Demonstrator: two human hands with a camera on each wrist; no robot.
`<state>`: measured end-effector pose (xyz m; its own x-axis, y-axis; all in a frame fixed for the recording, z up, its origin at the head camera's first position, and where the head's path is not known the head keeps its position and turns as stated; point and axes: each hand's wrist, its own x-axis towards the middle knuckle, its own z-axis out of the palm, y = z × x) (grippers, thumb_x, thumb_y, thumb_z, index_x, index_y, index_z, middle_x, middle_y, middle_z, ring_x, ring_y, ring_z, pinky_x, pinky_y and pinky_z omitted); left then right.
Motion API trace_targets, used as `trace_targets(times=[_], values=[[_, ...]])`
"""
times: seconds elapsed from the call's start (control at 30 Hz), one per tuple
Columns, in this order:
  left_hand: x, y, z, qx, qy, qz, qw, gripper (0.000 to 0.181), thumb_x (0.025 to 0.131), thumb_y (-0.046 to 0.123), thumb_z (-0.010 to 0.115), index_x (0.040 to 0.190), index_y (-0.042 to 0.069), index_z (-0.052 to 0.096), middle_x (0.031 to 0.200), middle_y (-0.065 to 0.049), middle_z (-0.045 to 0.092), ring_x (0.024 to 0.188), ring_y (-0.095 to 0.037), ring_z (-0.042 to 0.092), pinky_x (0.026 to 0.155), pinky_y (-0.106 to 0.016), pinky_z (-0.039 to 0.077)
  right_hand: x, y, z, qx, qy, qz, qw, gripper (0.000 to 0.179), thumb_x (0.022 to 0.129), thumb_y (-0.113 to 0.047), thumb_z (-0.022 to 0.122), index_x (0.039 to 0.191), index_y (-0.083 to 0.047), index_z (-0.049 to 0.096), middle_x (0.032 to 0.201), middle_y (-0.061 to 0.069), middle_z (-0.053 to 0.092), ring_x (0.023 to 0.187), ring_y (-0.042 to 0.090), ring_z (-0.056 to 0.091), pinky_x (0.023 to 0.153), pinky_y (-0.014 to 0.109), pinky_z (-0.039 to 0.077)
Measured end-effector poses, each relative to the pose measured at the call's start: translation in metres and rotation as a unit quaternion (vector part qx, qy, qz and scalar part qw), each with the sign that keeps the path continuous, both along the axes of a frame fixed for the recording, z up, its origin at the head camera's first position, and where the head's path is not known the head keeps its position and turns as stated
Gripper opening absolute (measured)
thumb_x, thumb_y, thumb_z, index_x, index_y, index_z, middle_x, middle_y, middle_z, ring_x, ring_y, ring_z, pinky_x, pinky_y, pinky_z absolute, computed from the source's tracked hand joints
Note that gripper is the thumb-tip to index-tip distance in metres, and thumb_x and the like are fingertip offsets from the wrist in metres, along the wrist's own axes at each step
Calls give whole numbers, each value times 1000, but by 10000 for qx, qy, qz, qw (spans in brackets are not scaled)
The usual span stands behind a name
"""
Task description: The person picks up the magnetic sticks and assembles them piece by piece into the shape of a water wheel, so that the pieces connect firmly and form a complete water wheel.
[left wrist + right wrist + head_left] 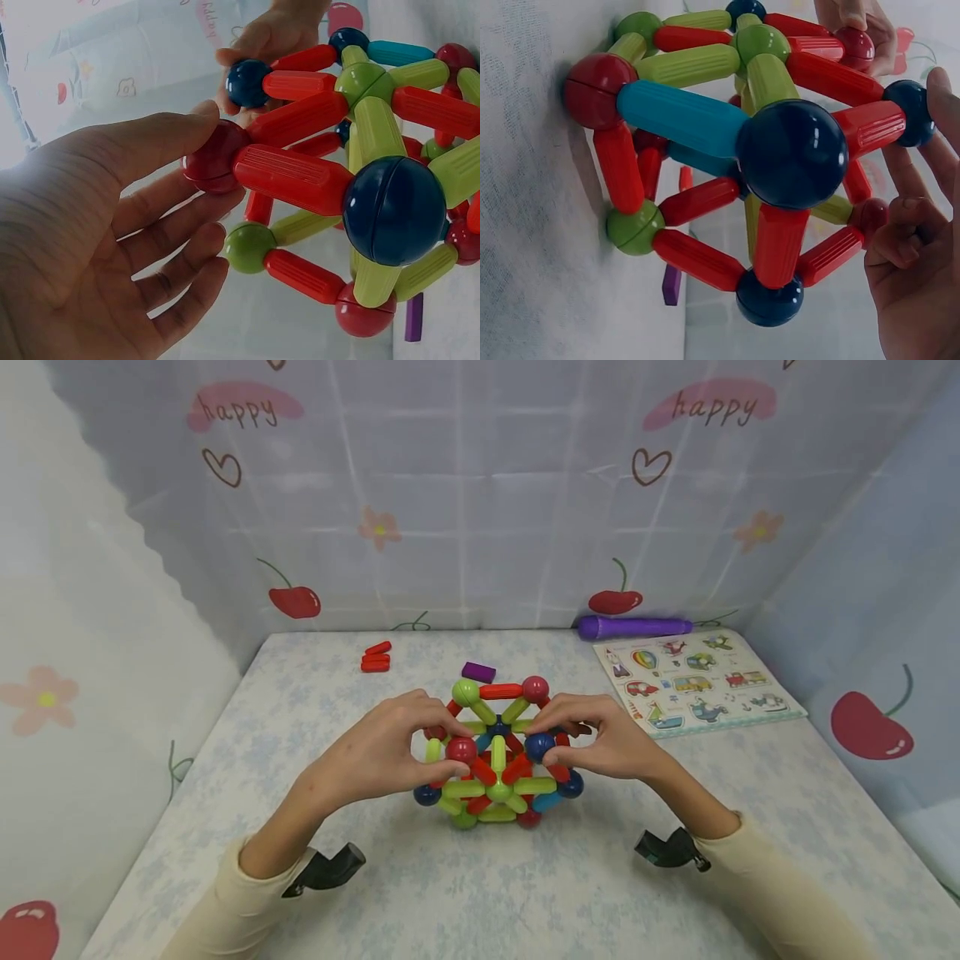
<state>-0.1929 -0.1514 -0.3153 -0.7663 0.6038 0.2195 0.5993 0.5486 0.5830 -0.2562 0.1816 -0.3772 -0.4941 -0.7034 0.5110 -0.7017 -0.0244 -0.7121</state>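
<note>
A cage-like model of ball-and-rod building toy pieces [498,791] stands on the table in front of me, made of green, red and blue rods and balls. My left hand [367,747] pinches a red ball [461,750] at its upper near side between thumb and fingers. Opposite it, my right hand [611,739] pinches a dark blue ball [539,747]. Red rods [292,180] run from the red ball into the frame, and another red rod [870,129] meets the blue ball. Parts of the model's back are hidden behind the hands and front rods.
Several loose red rods [376,666] lie at the back left. A purple block [478,672] sits just behind the model. At the back right are a picture board [701,685] and a purple tube [636,627] beside the patterned curtain [495,527].
</note>
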Motion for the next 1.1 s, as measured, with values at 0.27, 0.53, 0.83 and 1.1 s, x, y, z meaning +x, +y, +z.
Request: trace_targets(times=[0.27, 0.53, 0.83, 1.1], values=[[-1, 1, 0, -35, -34, -19, 10000, 38, 88, 32, 93, 122, 20, 81, 110, 14, 76, 99, -23, 63, 78, -34, 54, -2, 6, -2, 30, -106, -127, 9999, 35, 99, -30, 81, 124, -5, 79, 113, 7, 76, 71, 14, 45, 59, 31, 37], [-10, -20, 3, 354, 339, 261, 9985, 36, 88, 26, 93, 122, 20, 81, 111, 12, 76, 99, -13, 65, 85, -37, 57, -29, 41, -9, -65, -448, -1442, 9885, 32, 99, 0, 75, 131, -2, 72, 116, 2, 72, 69, 17, 45, 59, 30, 39], [-79, -83, -35, 316, 477, 2001, 9781, 23, 100, 22, 81, 119, 9, 82, 114, -8, 78, 99, -25, 69, 87, -46, 57, -56, 57, -37, 1373, -910, -1487, 9751, 31, 99, -10, 79, 130, -12, 78, 113, 9, 72, 71, 22, 46, 60, 32, 37], [-140, -111, -93, -694, -42, 2875, 9552, 32, 102, 21, 77, 127, 1, 78, 125, -21, 74, 104, -38, 64, 80, -49, 55, -52, 52, -43, 1349, -1111, -1347, 9753, 23, 99, -8, 78, 122, -11, 81, 103, 2, 71, 71, 22, 48, 62, 30, 37]])
